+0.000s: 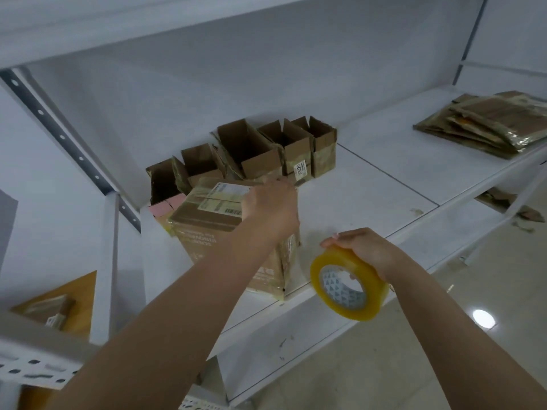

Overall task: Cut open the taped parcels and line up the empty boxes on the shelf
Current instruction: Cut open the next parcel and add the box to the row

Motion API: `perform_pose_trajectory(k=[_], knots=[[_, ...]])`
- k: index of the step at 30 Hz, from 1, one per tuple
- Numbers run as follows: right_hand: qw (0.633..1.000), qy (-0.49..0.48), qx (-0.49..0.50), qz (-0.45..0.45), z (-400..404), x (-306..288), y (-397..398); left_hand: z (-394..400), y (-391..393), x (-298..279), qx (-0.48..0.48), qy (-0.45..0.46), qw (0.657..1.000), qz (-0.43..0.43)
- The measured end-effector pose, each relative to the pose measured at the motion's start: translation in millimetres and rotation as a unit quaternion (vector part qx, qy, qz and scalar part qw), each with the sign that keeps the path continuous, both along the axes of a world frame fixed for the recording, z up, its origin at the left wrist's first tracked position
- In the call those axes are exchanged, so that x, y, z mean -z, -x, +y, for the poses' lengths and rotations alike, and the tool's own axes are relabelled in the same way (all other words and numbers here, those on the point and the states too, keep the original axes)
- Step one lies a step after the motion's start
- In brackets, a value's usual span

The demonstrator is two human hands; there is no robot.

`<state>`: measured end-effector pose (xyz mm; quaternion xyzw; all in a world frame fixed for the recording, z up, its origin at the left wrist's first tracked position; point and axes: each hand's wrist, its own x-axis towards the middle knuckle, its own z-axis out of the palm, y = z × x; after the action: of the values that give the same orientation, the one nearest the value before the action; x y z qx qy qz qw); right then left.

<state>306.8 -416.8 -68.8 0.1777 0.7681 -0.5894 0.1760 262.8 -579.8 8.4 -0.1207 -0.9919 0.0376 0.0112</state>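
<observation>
On the shelf (370, 184), the left hand (270, 207) rests on the taped parcel (228, 226), fingers hidden so I cannot tell their grip, while the right hand (367, 250) clutches the tape roll (347, 284), leaving no hand for a cutter, and a tug could topple the open boxes (251, 146) behind

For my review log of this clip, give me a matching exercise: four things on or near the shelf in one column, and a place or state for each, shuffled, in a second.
Things:
1. roll of yellow tape
2. sealed parcel
3. row of opened boxes
4. flattened packaging pile

Places or states:
A. at the far right of the shelf
B. lined up against the back wall, flaps open
C. gripped by the right hand
D. still closed, with the left hand on its top

Pairs: 1-C, 2-D, 3-B, 4-A
</observation>
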Motion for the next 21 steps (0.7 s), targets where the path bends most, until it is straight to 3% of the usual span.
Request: perform_pose_trajectory(k=[2,8,16,18,21], knots=[[1.000,-0.001,0.015,0.023,2,-8,2,-2,-5,-1,0.030,-0.019,0.999,0.005],[0.999,-0.035,0.018,0.034,17,-30,4,-24,-7,-3,0.251,-0.052,0.966,-0.036],[0.996,-0.036,0.004,0.085,23,-60,1,-81,13,-15,0.274,-0.042,0.957,-0.081],[0.994,-0.042,-0.009,0.099,19,-71,0,-91,15,-9,0.254,-0.122,0.954,-0.099],[0.990,-0.051,-0.037,0.130,12,-89,-1,-89,7,-6,0.157,-0.315,0.928,-0.123]])
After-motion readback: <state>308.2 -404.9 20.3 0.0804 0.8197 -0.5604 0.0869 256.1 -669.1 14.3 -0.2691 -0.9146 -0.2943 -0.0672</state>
